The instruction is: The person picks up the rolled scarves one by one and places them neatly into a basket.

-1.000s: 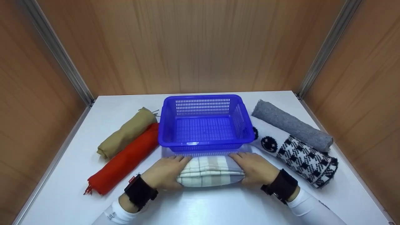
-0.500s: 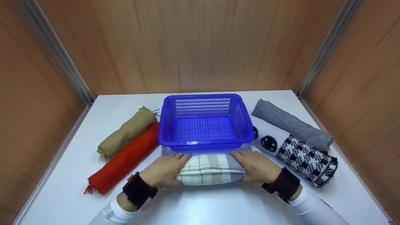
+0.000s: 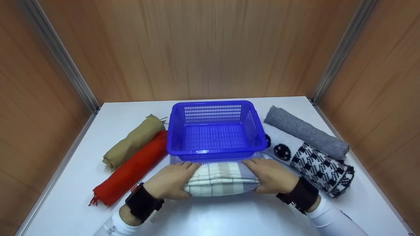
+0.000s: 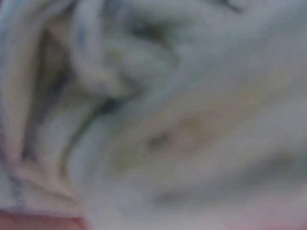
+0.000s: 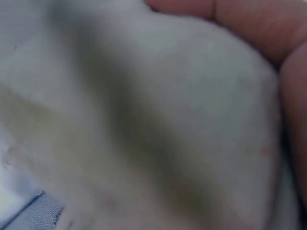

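A pale plaid scarf (image 3: 221, 178), folded into a thick bundle, lies crosswise in front of the blue basket. My left hand (image 3: 172, 180) grips its left end, fingers over the top and thumb low on the near side. At the opposite end my right hand (image 3: 272, 177) holds it the same way. Blurred folds of the scarf (image 4: 192, 134) fill the left wrist view. In the right wrist view, fingers (image 5: 249, 19) wrap around the end of the bundle.
The blue plastic basket (image 3: 210, 152) stands at the back centre with nothing inside. Left of it lie a rolled tan scarf (image 3: 134, 141) and a red one (image 3: 131, 168). On the right are a grey roll (image 3: 305, 131) and a black-and-white patterned roll (image 3: 318, 167). Wooden panels (image 3: 210, 49) enclose the table.
Both hands keep their grip on the plaid scarf. The wrists have moved slightly outward, and the bundle looks a little wider. The basket and the other rolls stay where they were.
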Motion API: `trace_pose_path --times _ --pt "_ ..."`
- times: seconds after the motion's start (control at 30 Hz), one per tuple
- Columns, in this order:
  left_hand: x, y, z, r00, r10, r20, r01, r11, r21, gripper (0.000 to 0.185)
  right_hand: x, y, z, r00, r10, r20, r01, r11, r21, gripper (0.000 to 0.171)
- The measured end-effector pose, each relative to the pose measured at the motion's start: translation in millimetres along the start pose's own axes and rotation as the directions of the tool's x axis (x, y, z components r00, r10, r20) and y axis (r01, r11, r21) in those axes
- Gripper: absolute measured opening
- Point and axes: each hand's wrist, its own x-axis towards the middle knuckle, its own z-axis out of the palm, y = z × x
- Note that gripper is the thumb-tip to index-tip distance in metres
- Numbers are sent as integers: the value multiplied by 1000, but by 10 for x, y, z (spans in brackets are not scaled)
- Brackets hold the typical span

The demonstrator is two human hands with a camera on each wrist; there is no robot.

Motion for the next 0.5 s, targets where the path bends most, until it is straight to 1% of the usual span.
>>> trace_pose_path --times 0.27,0.5 --pt "-8 27 -52 1000 -6 13 6 1000 7 88 -8 -12 -50 1000 -7 2 7 1000 6 96" --pt "-4 52 -113 1000 -9 20 9 1000 10 88 -17 -26 -137 1000 13 18 -13 1000 -6 95"
